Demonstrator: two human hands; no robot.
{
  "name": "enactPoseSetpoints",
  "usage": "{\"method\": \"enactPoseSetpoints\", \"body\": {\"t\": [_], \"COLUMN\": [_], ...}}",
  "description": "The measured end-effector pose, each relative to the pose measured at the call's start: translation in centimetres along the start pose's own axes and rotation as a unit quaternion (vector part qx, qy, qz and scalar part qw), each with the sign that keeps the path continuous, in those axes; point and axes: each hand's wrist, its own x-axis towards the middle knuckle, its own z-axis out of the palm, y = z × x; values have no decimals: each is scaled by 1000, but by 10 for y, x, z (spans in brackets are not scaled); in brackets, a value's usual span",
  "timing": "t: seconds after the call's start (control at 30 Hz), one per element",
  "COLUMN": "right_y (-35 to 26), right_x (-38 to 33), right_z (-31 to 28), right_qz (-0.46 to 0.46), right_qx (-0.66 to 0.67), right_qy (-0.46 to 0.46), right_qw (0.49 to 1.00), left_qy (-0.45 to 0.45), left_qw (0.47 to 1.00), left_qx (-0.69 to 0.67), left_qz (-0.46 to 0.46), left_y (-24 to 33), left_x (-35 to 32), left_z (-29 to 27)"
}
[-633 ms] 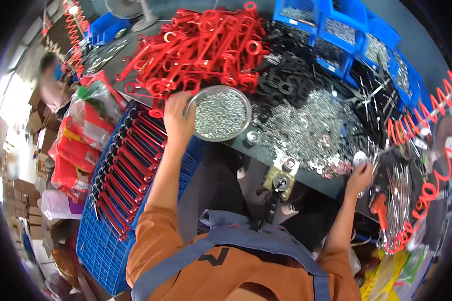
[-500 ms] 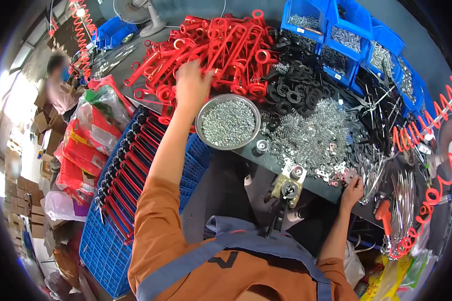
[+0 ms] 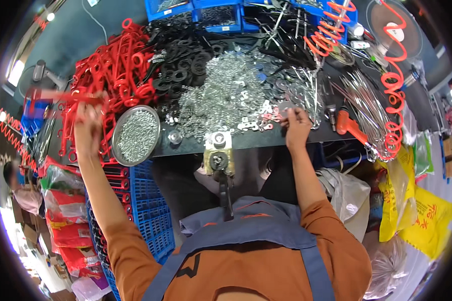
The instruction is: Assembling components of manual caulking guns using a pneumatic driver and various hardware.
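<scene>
My left hand (image 3: 89,123) is closed around a long red handle (image 3: 60,95), raised over the left side of the red pile and smeared by motion. Its exact shape is blurred. Beneath and beyond it lies the heap of red ring-ended handles (image 3: 128,60). My right hand (image 3: 298,128) rests at the right of the bench, fingers pinched on a flat grey round plate (image 3: 286,106). Small silver link plates (image 3: 256,123) lie beside those fingertips. A round metal bowl (image 3: 159,131) of small silver pieces stands right of my left hand.
A small press fixture (image 3: 218,150) sits at the bench's front edge. Black rings (image 3: 186,62) and a silver parts heap (image 3: 221,85) cover the middle. Blue bins (image 3: 218,17) line the back. An orange-handled tool (image 3: 350,126) and coiled red hose (image 3: 392,95) are at right.
The head view has turned to the right. My left hand has come away from the red pile with a red handle. My right hand stays beside the small plates.
</scene>
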Motion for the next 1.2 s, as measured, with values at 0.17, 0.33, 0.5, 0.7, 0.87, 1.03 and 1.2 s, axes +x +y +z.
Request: {"method": "enactPoseSetpoints", "body": {"t": [0.17,0.33,0.5,0.7,0.87,1.03,1.2], "right_y": [-45,-60,-72,-72,-68,-53,-53], "right_x": [-85,-93,-92,-101,-103,-116,-121], "right_z": [17,4,-4,18,40,74,78], "right_qz": [211,238,291,347,354,303,-15], "right_qx": [194,70,111,89,49,-57,-350], "right_qy": [-193,-186,-201,-239,-285,-322,-360], "right_qw": [938,951,929,903,889,895,865], "left_qy": [-111,-162,-221,-196,-183,-148,-67], "left_qw": [991,978,947,948,953,968,968], "left_qx": [-62,34,185,225,217,175,234], "left_qz": [-45,-123,-143,-114,-105,-103,52], "left_y": [-36,-92,-99,-107,-109,-126,-157], "left_x": [-120,-137,-134,-139,-139,-150,-166], "left_z": [140,188,194,190,190,190,183]}}
